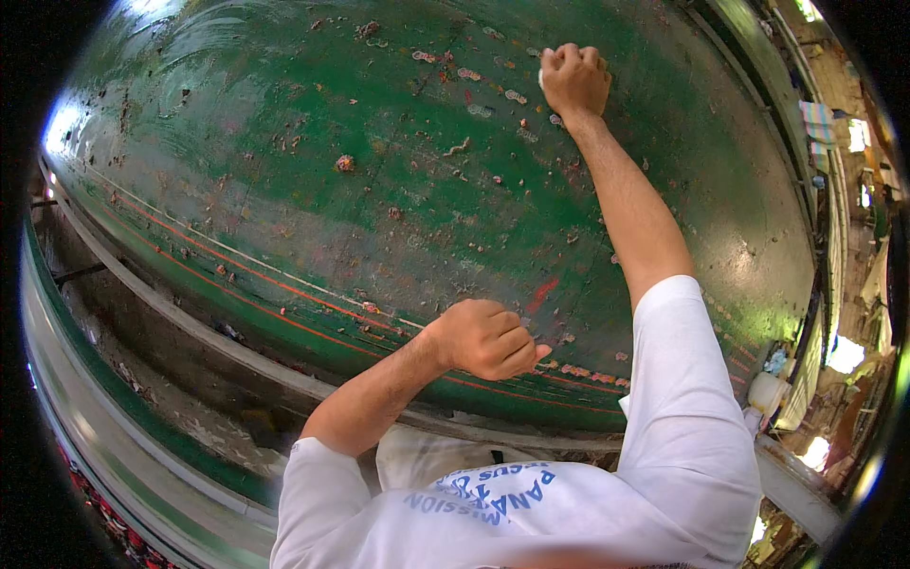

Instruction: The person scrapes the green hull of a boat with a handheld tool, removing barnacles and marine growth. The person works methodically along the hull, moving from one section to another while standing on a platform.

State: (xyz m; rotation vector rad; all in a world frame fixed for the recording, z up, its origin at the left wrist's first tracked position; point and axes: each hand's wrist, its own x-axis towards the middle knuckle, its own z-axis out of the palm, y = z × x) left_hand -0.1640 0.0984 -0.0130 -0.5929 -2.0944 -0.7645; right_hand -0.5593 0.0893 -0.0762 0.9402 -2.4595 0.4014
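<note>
A broad green table with a worn, stained surface spreads out in front of me. My right hand reaches to its far right part, fingers curled down against the surface. A small white edge shows at the fingertips' left side; what it belongs to is too small to tell. Beside that hand runs a row of small pale and reddish patches. Nearer to me, my left hand is closed in a fist over the table's near border, by the red and white lines. Its inside is hidden.
Crumbs and scraps lie over the green surface, among them a reddish clump. A grey rail runs along the near left edge, with a dirty trough beyond it. At the right stands a whitish container near the table's edge.
</note>
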